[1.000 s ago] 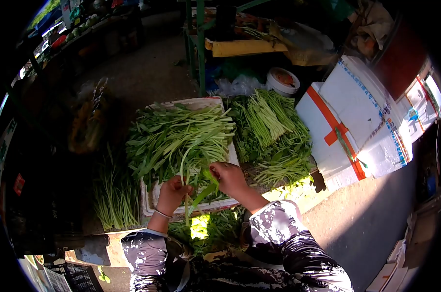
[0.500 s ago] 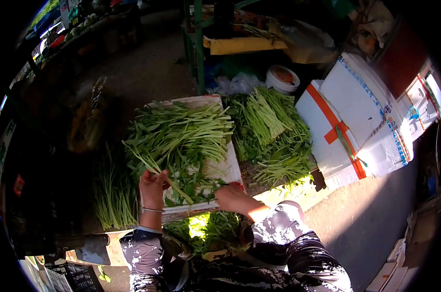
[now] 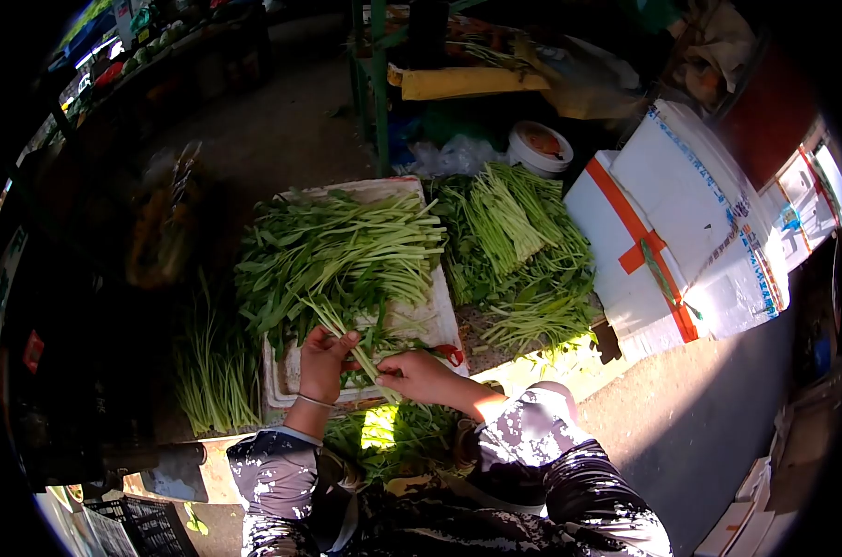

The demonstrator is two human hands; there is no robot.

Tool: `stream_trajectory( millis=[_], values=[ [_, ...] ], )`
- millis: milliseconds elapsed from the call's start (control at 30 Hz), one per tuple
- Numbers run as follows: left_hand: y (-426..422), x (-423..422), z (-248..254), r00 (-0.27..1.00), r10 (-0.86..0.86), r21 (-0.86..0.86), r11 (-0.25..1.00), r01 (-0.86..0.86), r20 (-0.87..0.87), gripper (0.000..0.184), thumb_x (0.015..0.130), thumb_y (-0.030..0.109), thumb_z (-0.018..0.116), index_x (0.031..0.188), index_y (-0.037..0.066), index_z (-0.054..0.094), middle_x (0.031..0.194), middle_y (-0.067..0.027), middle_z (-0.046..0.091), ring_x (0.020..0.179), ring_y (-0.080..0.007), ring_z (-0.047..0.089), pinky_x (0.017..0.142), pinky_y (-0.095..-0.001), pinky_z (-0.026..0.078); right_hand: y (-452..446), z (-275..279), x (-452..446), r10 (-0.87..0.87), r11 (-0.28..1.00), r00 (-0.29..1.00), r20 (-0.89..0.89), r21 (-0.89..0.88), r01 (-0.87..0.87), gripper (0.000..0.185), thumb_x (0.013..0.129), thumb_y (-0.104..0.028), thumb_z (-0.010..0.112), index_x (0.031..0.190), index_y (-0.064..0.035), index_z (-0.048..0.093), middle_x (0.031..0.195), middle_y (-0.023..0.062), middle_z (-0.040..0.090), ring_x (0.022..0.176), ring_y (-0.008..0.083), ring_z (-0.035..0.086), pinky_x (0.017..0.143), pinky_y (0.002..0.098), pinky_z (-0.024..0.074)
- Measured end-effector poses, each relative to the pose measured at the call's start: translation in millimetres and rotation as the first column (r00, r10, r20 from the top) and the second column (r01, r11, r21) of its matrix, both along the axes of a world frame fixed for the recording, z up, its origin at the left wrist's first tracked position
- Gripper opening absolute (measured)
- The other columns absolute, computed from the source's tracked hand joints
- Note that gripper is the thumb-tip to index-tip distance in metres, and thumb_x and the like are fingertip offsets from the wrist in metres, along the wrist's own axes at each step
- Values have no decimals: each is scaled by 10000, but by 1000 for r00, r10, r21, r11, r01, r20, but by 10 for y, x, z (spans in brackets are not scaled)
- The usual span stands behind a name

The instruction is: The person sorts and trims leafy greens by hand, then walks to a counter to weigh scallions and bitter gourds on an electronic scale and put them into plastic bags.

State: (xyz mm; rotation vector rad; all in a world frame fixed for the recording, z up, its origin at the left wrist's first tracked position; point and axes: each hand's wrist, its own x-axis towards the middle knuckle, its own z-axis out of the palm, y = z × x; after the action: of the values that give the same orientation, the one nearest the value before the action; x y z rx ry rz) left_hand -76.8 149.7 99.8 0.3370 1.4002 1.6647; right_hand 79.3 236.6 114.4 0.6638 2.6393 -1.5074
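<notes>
My left hand [image 3: 323, 364] is closed around a few green stems [image 3: 343, 332] over the front of a white foam tray [image 3: 446, 320]. Close beside it, my right hand [image 3: 415, 376] pinches the lower ends of the same stems. Behind both hands, a large heap of leafy green stalks [image 3: 346, 241] covers the back of the tray, stem ends toward the right. Something small and red [image 3: 450, 354] lies at the tray's right edge, by my right wrist. More greens [image 3: 402, 436] are in front of the tray, near my body.
Bundled greens [image 3: 514, 223] are piled right of the tray, and more stalks [image 3: 218, 381] stand at its left. White foam boxes [image 3: 658, 251] with orange tape are at the right. A white bucket [image 3: 540, 148] and a green post [image 3: 381, 102] are behind.
My right hand has come from the tray's right edge to the stems in my left hand. My left hand has moved right with the stems.
</notes>
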Motion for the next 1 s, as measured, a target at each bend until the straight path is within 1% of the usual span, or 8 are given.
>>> stream_trajectory(
  millis=[267, 333, 433, 567, 633, 700, 833, 1000],
  values=[
    [-49, -106, -91, 973, 2, 60, 998, -17, 231, 93, 792, 119, 615, 839, 72, 550, 801, -68, 624, 613, -119, 578, 454, -232, 491, -1, -16, -42, -50, 980, 997, -56, -196, 38, 243, 861, -246, 520, 928, -19, 578, 691, 31, 591, 558, 80, 504, 518, 243, 413],
    [-59, -136, -146, 967, 2, 71, 997, -20, 254, 92, 792, 124, 615, 833, 70, 553, 802, -72, 624, 601, -117, 574, 457, -230, 490, 1, -7, -52, -57, 870, 998, -30, -492, 35, 252, 859, -258, 525, 904, -17, 584, 671, 39, 600, 523, 77, 512, 484, 224, 408],
    [-75, -156, -163, 959, -13, 108, 994, -18, 282, 82, 798, 123, 608, 826, 69, 555, 801, -74, 624, 592, -112, 571, 455, -224, 485, 9, 50, -55, -1, 794, 1000, -26, -608, -15, 269, 893, -267, 474, 940, -27, 585, 634, -16, 536, 490, 22, 424, 447, 169, 343],
    [-81, -159, -141, 951, -25, 139, 990, -19, 309, 97, 811, 155, 596, 820, 67, 558, 808, -74, 621, 608, -116, 572, 489, -223, 484, 20, 134, -36, 48, 772, 999, -15, -634, -47, 269, 892, -270, 474, 953, -32, 583, 619, -20, 523, 478, 19, 403, 434, 165, 322],
    [-80, -149, -142, 946, -46, 169, 986, -9, 321, 124, 822, 186, 585, 823, 64, 560, 820, -74, 619, 649, -124, 579, 537, -240, 497, 15, 165, -36, -55, 714, 998, -22, -699, 24, 264, 888, -272, 481, 952, -37, 584, 618, -23, 513, 472, 20, 395, 432, 164, 315],
    [-65, -91, -129, 905, -97, 271, 962, -21, 414, 238, 850, 292, 532, 912, 62, 542, 908, -84, 599, 819, -166, 577, 715, -313, 492, 14, 158, -52, -66, 726, 997, -39, -688, 21, 265, 886, -273, 486, 949, -36, 584, 623, -21, 510, 479, 21, 397, 434, 164, 313],
    [-48, 87, -88, 729, -268, 317, 946, 73, 630, 366, 869, 391, 454, 1082, 93, 454, 1045, -74, 551, 988, -251, 525, 868, -391, 423, 0, 59, -90, -37, 778, 997, -70, -629, -15, 258, 880, -278, 496, 938, -43, 587, 634, -21, 507, 505, 23, 412, 447, 168, 323],
    [-32, 140, -72, 726, -120, 225, 973, -50, 677, 328, 893, 386, 393, 1042, 105, 473, 1044, -71, 554, 977, -253, 530, 870, -399, 430, -60, 67, -116, -24, 770, 1000, -11, -638, 11, 234, 876, -264, 504, 927, -52, 590, 659, -25, 526, 536, 31, 451, 473, 181, 360]
  ],
)
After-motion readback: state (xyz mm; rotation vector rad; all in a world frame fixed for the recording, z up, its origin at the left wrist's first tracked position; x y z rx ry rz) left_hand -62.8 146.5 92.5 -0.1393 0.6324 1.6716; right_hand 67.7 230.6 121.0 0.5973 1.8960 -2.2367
